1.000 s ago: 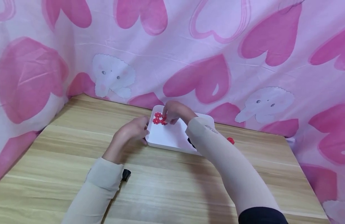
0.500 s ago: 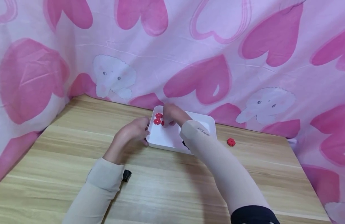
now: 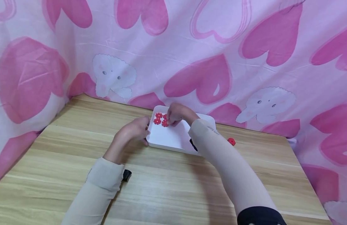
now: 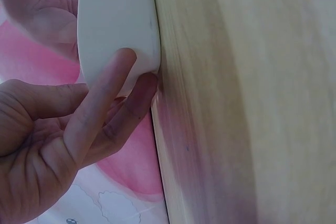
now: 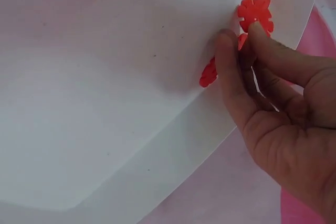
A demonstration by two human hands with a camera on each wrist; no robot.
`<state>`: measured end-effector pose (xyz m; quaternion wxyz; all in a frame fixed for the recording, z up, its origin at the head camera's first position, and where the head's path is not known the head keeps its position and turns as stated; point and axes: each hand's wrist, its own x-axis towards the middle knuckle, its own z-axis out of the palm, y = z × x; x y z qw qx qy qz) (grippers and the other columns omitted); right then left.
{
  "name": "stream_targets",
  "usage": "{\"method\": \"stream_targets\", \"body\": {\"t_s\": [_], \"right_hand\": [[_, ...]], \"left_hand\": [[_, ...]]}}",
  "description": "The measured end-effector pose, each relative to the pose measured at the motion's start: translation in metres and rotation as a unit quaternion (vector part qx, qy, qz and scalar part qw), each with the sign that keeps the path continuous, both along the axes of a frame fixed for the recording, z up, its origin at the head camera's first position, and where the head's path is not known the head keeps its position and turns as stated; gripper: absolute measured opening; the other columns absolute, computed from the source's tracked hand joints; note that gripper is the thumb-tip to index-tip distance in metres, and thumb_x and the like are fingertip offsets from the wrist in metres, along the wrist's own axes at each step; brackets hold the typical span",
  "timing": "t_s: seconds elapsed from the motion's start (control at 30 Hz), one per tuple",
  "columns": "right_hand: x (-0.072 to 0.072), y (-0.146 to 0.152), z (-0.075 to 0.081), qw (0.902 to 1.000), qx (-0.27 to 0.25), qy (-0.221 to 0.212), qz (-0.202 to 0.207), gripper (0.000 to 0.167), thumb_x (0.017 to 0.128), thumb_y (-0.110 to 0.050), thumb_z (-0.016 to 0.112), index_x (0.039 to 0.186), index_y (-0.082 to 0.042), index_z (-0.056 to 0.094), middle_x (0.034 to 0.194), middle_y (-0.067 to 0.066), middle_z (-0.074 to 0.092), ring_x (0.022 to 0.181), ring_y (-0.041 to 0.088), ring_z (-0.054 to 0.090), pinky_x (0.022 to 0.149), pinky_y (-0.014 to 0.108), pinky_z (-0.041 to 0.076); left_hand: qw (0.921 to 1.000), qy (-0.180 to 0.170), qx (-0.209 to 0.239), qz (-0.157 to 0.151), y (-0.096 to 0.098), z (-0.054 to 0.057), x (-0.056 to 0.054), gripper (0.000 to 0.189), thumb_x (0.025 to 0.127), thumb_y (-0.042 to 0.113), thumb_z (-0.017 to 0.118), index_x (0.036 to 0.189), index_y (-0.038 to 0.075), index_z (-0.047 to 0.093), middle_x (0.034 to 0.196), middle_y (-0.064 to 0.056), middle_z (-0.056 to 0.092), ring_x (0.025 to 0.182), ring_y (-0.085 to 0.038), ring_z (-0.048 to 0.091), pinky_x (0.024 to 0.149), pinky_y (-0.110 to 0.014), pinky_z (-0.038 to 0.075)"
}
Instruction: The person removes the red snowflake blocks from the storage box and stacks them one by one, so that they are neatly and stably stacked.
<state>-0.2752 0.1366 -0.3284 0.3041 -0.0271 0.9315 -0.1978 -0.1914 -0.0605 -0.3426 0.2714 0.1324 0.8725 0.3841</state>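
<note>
My right hand [image 3: 178,113] on a red flower [image 5: 255,14], left hand [image 3: 136,128] on the tray [image 3: 166,139]

Right thumb tip touches the red flower, forefinger bent close by; can't tell if they pinch it. It's at my right fingertips, inside the tray. Other red flowers [image 3: 157,121] just left of that grip, also in the tray. Left thumb and fingers clasp the tray's side wall. One lone red piece [image 3: 231,141] on the wooden table [image 3: 162,187], right of my right hand, past the sleeve [image 3: 232,165].

The right hand [image 3: 179,113] partly hides red pieces [image 3: 164,123].
</note>
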Motion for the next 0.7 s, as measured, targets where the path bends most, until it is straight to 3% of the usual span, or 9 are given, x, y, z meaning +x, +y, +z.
{"method": "stream_targets", "body": {"t_s": [0.2,0.43,0.7], "right_hand": [[-0.001,0.019,0.000,0.9966,-0.082,-0.010,0.009,0.012,0.101,-0.011,0.073,0.109,-0.002,0.077,0.108,0.012,0.076,0.096,0.022,0.075,0.095,0.033,0.066],[0.001,0.048,0.004,0.9753,-0.219,-0.013,-0.028,0.025,0.103,-0.008,0.069,0.124,0.007,0.073,0.119,0.020,0.077,0.113,0.032,0.077,0.102,0.038,0.064],[0.004,0.072,0.004,0.9574,-0.284,-0.024,-0.047,0.029,0.105,-0.006,0.065,0.127,0.013,0.068,0.113,0.020,0.077,0.114,0.037,0.076,0.102,0.040,0.064]], "left_hand": [[1.0000,0.003,-0.001,-0.004,0.000,0.000,0.000,0.037,0.107,-0.006,0.050,0.144,-0.013,0.046,0.135,-0.028,0.060,0.088,-0.026,0.075,0.082,-0.034,0.068],[1.0000,0.002,0.001,-0.001,0.001,0.002,0.001,0.038,0.107,-0.005,0.051,0.145,-0.011,0.047,0.130,-0.027,0.063,0.092,-0.027,0.074,0.082,-0.035,0.068],[0.9997,-0.002,0.024,-0.002,0.000,-0.001,0.001,0.039,0.105,-0.011,0.048,0.144,-0.012,0.048,0.123,-0.027,0.065,0.090,-0.028,0.074,0.079,-0.036,0.069]]}}
